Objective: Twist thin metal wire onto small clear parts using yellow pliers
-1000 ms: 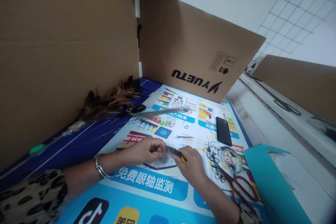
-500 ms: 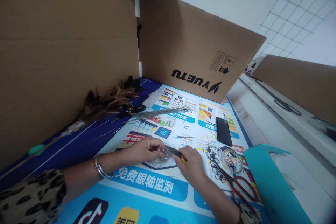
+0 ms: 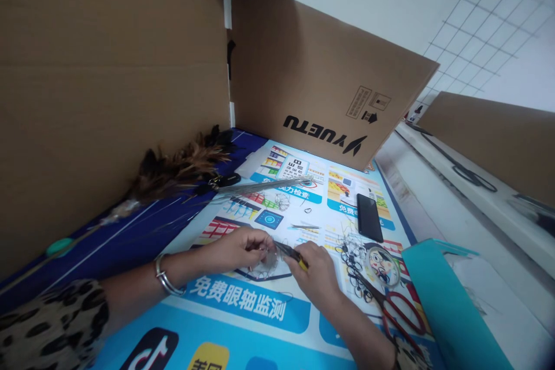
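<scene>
Your left hand (image 3: 236,247) pinches a small tangle of thin wire (image 3: 264,264) between thumb and fingertips, low over the printed poster (image 3: 243,303) at the front middle of the table. Your right hand (image 3: 318,274) is curled tight around yellow-handled pliers (image 3: 291,253), whose tip meets the wire right beside your left fingers. Just right of that hand lie scattered small black rings (image 3: 353,277) and red-handled scissors (image 3: 401,312). A black phone (image 3: 369,217) lies farther back, and 1 bundle of straight wires (image 3: 264,186) lies near a feather duster (image 3: 177,167).
</scene>
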### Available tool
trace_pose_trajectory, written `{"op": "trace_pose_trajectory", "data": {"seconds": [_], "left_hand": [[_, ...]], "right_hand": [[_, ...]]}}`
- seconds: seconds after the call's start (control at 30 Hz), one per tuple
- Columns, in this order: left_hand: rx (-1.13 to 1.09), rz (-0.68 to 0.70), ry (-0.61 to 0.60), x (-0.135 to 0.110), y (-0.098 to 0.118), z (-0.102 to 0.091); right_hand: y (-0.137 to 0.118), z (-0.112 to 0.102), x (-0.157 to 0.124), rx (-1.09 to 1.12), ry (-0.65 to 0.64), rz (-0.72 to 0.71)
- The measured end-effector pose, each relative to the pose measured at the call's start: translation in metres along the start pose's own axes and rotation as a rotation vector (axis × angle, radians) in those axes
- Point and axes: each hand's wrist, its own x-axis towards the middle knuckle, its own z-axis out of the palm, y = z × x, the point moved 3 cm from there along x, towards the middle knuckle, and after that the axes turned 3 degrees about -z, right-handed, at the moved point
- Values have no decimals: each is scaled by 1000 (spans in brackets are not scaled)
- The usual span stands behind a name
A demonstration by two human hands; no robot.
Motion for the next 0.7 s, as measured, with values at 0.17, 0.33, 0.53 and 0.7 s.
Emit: {"op": "trace_pose_trajectory", "data": {"seconds": [0.17, 0.33, 0.53, 0.7], "left_hand": [[15, 31, 52, 1, 1, 1], [59, 44, 51, 1, -3, -1], [71, 43, 57, 2, -7, -1], [118, 30, 48, 1, -3, -1]], "right_hand": [[-2, -1, 0, -2, 8, -8], [-3, -2, 0, -2, 9, -8], [-3, -2, -1, 5, 8, -11], [-2, -1, -1, -2, 9, -13]]}}
